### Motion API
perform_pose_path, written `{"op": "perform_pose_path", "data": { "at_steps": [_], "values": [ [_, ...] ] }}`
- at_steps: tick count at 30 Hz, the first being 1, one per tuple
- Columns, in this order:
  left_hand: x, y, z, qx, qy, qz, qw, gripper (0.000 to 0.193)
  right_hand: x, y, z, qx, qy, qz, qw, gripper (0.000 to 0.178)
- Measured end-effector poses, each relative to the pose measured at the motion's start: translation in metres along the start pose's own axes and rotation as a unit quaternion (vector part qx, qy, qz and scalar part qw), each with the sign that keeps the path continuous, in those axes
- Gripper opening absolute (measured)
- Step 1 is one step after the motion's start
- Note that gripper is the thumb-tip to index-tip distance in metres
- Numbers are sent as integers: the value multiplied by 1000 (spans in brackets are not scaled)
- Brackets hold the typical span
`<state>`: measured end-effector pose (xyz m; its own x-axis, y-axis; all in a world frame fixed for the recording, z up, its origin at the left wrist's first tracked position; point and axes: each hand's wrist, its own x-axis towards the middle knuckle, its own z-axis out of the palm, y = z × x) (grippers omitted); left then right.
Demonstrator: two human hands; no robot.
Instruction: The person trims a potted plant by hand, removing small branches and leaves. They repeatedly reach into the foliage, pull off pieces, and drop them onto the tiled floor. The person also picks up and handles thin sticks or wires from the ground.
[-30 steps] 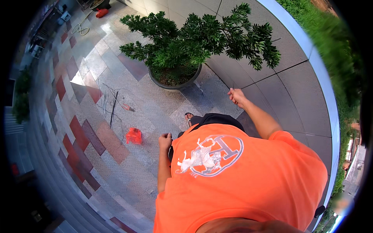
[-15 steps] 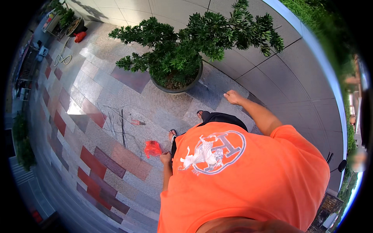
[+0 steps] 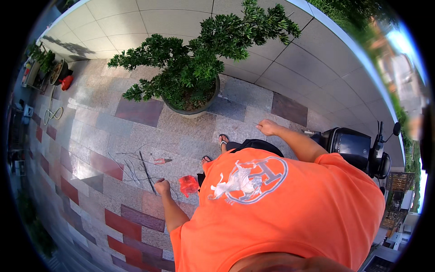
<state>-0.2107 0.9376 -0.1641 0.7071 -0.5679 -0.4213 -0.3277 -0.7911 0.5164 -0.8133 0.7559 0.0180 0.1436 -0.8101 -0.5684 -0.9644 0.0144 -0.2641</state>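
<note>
My left hand (image 3: pixel 161 186) is closed, low over the paving beside a dark thin rod (image 3: pixel 147 171). Whether anything is in its fingers I cannot make out. My right hand (image 3: pixel 268 127) pinches a thin wire-like piece, its tip poking out left of the fingers; the rest is hidden. Several loose wires (image 3: pixel 130 170) lie on the ground around the rod. Red-handled pliers (image 3: pixel 161 161) rest just right of it. Between my left forearm and my body is a crumpled red plastic bag (image 3: pixel 188 185). Ahead stands a potted bonsai-like tree (image 3: pixel 192 68).
A tiled wall (image 3: pixel 312 72) runs behind the tree pot (image 3: pixel 195 110) and along the right. A black scooter (image 3: pixel 351 145) is parked at my right. Far left are a coiled hose (image 3: pixel 53 114), another potted plant (image 3: pixel 59 72) and a red object (image 3: pixel 66 82).
My left hand has moved left, away from the red bag toward the rod and wires. My right hand stays raised at the right. The view has swung, bringing the scooter into sight.
</note>
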Motion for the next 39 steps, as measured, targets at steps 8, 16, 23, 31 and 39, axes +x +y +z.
{"op": "perform_pose_path", "data": {
  "at_steps": [8,16,23,31,39],
  "values": [
    [-32,35,55,-47,-131,-18,990,35,-15,-16,16,28,7,9,1000,41],
    [-60,50,85,39,-302,167,938,31,-28,0,26,18,27,16,999,38],
    [-42,48,57,-28,-285,42,957,23,-26,8,19,155,42,46,986,26],
    [-6,28,48,-111,-261,-63,957,25,-36,-9,-15,516,-37,146,843,12],
    [-50,69,53,-64,-309,-4,949,26,-44,-3,-21,646,-89,103,751,16]
  ]
}}
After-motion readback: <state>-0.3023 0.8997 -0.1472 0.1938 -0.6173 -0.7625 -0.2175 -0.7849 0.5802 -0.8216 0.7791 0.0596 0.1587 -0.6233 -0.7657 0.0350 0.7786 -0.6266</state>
